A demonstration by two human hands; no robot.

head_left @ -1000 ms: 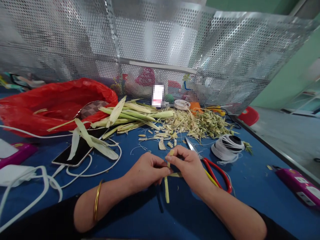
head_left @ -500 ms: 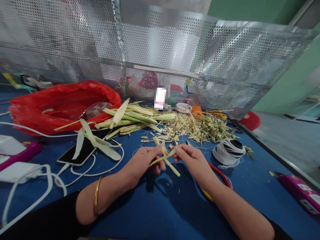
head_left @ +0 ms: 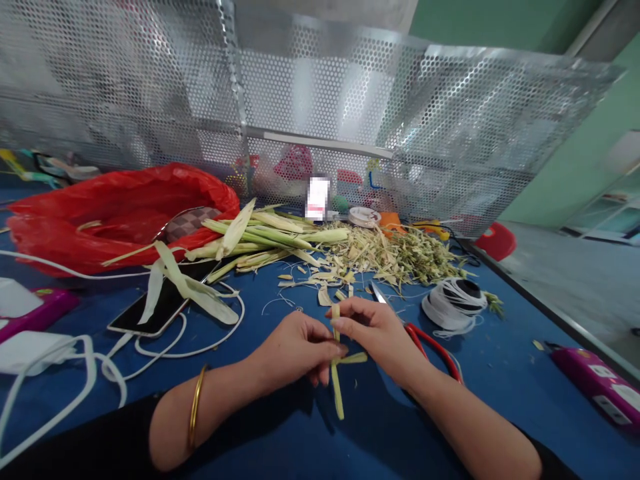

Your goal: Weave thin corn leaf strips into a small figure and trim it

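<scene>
Pale yellow-green strips of what looks like corn husk [head_left: 338, 397] cross each other between my hands, above the blue table. My left hand [head_left: 295, 347] pinches them where they cross, thumb on top. Above that, my right hand [head_left: 373, 327] has its thumb and fingertips closed on the upper end of the upright strip. One strip end hangs down toward me and another sticks out to the right. How the strips are joined is hidden by my left fingers. Scissors with red handles [head_left: 443, 347] lie beside and partly behind my right hand and forearm.
Loose husks [head_left: 270, 233] and a heap of dry trimmings [head_left: 395, 250] lie behind my hands. Right stand a white cord spool [head_left: 453, 307] and a purple power strip [head_left: 595, 383]. Left are a red plastic bag [head_left: 45, 230], a phone [head_left: 155, 313] and cables. A perforated metal screen [head_left: 320, 87] closes the back.
The crossed strips have turned and come slightly nearer to me, with one now upright. My left hand has shifted its pinch onto the crossing. The scissors' blade shows more.
</scene>
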